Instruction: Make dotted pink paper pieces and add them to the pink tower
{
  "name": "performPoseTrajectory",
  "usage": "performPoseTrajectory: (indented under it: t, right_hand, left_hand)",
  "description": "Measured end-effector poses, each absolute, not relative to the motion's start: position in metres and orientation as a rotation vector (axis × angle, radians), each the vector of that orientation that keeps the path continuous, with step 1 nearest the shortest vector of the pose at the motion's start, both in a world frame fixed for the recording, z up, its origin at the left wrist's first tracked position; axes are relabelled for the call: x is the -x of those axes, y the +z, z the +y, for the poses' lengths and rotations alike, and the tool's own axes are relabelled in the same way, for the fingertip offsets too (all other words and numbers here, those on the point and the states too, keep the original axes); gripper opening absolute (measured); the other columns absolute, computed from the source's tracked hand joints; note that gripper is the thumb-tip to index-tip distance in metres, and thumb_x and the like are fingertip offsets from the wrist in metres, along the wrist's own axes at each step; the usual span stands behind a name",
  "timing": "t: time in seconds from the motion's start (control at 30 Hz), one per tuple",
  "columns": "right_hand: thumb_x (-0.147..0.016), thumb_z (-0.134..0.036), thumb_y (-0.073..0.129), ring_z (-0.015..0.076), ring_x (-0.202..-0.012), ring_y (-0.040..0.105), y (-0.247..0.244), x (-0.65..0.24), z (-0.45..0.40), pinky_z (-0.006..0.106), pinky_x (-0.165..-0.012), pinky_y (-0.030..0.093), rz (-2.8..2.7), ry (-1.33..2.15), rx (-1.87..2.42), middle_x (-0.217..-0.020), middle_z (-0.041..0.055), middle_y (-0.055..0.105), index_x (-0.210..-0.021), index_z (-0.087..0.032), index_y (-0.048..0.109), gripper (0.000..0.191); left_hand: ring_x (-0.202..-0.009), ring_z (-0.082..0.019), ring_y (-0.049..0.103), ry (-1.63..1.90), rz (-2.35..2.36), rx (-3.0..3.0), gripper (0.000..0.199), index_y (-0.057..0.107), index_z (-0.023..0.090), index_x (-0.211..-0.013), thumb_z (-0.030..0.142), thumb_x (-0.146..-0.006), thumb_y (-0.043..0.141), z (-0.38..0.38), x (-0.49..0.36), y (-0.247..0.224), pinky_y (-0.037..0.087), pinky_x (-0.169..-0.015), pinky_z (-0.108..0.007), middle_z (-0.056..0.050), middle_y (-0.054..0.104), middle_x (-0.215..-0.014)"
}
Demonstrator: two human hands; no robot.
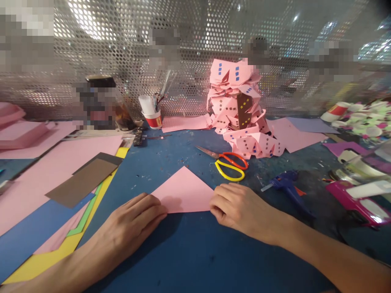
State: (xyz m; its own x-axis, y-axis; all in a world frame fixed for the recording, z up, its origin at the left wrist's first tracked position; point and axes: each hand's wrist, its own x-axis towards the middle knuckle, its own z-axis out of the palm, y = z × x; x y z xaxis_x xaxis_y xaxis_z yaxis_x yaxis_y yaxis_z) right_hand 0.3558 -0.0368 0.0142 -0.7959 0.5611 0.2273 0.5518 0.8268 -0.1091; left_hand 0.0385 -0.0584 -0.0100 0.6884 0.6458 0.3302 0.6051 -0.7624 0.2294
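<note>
A pink sheet of paper (185, 191), folded into a triangle, lies on the blue tabletop (189, 252) with its peak pointing away from me. My left hand (131, 217) is closed on its left corner, the fingertips pressed along the front edge. At the right corner, my right hand (235, 209) grips the paper with curled fingers. Just beyond the right hand rest open scissors (218, 155) with one red and one yellow handle loop. The paper's two lower corners are hidden under my fingers.
Behind the scissors stands a pile of folded pink paper pieces (226, 106) with small coloured squares. A blue glue gun (288, 183) and a magenta tape dispenser (360, 203) lie at right. Coloured sheets (84, 183) overlap at left. A red-and-white cup (152, 120) holds tools near the perforated metal screen (189, 40).
</note>
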Motion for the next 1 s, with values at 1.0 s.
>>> performPoseTrajectory:
  t: [1.0]
  right_hand:
    - [-0.099,-0.019,0.055,0.0173,-0.086,0.057,0.022,-0.362,-0.036,0.032,-0.077,0.043,-2.764,0.368,0.962,-0.092,0.0020,0.061,-0.093,-0.019,0.061,0.009]
  left_hand:
    - [-0.074,-0.014,0.060,0.287,1.268,-2.573,0.016,0.059,0.023,-0.090,0.018,-0.096,0.044,-0.058,-0.029,0.017,0.045,-0.067,-0.025,-0.002,0.063,-0.087]
